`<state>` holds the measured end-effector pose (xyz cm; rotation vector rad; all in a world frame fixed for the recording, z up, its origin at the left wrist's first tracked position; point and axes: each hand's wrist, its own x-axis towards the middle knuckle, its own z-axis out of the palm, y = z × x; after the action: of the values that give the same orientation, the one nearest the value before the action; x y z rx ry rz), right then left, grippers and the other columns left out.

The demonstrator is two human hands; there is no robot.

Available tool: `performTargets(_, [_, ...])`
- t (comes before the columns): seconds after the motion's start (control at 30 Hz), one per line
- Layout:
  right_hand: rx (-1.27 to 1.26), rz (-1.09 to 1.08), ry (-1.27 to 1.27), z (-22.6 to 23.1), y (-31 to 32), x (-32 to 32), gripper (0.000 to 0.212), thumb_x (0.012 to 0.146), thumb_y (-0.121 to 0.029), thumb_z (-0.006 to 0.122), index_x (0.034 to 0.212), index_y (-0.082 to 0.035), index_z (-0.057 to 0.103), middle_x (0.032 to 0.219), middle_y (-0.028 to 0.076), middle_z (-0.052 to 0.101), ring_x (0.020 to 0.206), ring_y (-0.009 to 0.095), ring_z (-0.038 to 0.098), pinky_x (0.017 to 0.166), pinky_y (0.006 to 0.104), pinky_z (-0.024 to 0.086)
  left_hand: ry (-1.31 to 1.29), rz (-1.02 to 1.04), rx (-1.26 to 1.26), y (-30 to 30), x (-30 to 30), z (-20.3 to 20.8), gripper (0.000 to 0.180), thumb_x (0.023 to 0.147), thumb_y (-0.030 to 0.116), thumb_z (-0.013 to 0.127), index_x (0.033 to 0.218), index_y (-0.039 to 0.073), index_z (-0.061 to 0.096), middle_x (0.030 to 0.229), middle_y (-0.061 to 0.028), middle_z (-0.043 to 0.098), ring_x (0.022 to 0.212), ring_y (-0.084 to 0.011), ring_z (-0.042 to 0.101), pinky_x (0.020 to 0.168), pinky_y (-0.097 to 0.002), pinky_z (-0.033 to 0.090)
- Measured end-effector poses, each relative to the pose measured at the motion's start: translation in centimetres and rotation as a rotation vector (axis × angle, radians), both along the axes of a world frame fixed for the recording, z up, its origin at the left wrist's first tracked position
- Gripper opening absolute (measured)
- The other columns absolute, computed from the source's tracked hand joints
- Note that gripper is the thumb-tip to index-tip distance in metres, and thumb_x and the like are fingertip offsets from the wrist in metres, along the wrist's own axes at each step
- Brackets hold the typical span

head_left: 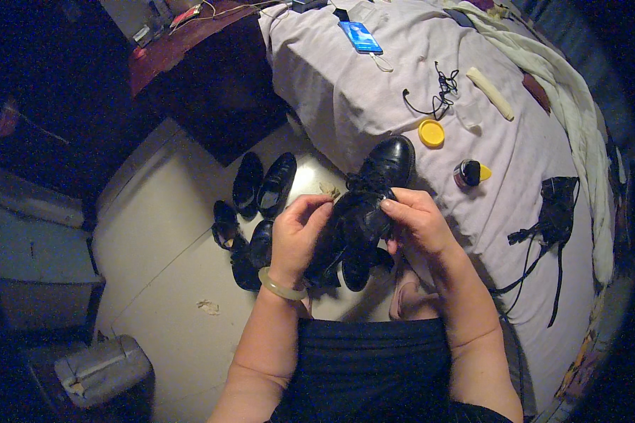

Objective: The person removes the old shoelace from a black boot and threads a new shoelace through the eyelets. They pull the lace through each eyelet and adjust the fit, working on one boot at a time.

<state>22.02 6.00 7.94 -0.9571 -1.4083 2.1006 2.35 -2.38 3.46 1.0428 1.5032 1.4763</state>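
Note:
A black lace-up boot [391, 161] is held between my two hands, toe pointing away from me, its leather catching some light. My left hand [300, 229], with a pale bangle at the wrist, pinches at the left edge of the boot's dark upper; its fingertips are partly hidden. On the other side, my right hand [418, 220] grips the upper with thumb on top and fingers curled beneath. Right of the boot, a small dark jar [466, 173] with a yellow part lies on the pale sheet. Beyond it is a round yellow lid [431, 132].
Several black shoes [276, 185] stand on the tiled floor [169, 247] at left. On the sheet [395, 84] lie black laces [441, 95], a cream stick [490, 94], a blue-faced flat device [360, 37] and a black strapped item [554, 211]. A grey bin [106, 370] stands lower left.

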Motion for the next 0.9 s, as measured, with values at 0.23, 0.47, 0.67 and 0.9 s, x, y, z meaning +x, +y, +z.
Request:
performTargets(0.23, [0.006,0.018,0.0,-0.2,0.1,0.0,0.022,0.094,-0.023,0.053,0.088,-0.003,0.06,0.071,0.003,0.062,0.047,0.008,0.055,0.041,0.0205,0.043,0.354,0.156,0.221,-2.1,1.7,3.5,0.007,0.078,0.001,0.069,0.081,0.002,0.062,0.077,-0.0079,0.062,0.061,-0.015,0.058,0.057,-0.0254,0.046])
performTargets(0.47, [0.161,-0.008,-0.115,-0.3,0.0,-0.5,0.024,0.094,-0.024,0.053,0.084,-0.004,0.059,0.067,0.001,0.058,0.049,0.008,0.054,0.041,0.0218,0.043,1.033,0.006,-0.015,-2.1,2.9,4.2,0.03,0.08,0.032,0.069,0.075,0.003,0.063,0.068,-0.0128,0.061,0.062,-0.0303,0.062,0.053,-0.0393,0.047])
performTargets(0.67, [0.269,0.011,-0.108,-0.7,0.1,-0.4,0.027,0.094,-0.024,0.053,0.077,-0.004,0.054,0.065,0.001,0.056,0.051,0.008,0.054,0.042,0.0236,0.043,0.55,-0.245,-0.42,-1.0,1.4,2.6,0.025,0.087,0.027,0.063,0.086,0.002,0.065,0.086,-0.0156,0.068,0.075,-0.0267,0.067,0.065,-0.0336,0.051])
performTargets(0.9, [0.495,0.039,-0.053,-2.3,0.6,0.2,0.03,0.092,-0.022,0.056,0.072,0.0,0.049,0.062,0.006,0.049,0.056,0.012,0.047,0.053,0.03,0.04,-0.931,-0.282,-0.215,-0.5,1.4,1.3,0.041,0.092,0.035,0.057,0.116,0.002,0.058,0.105,-0.0069,0.066,0.09,-0.0191,0.063,0.08,-0.0299,0.049])
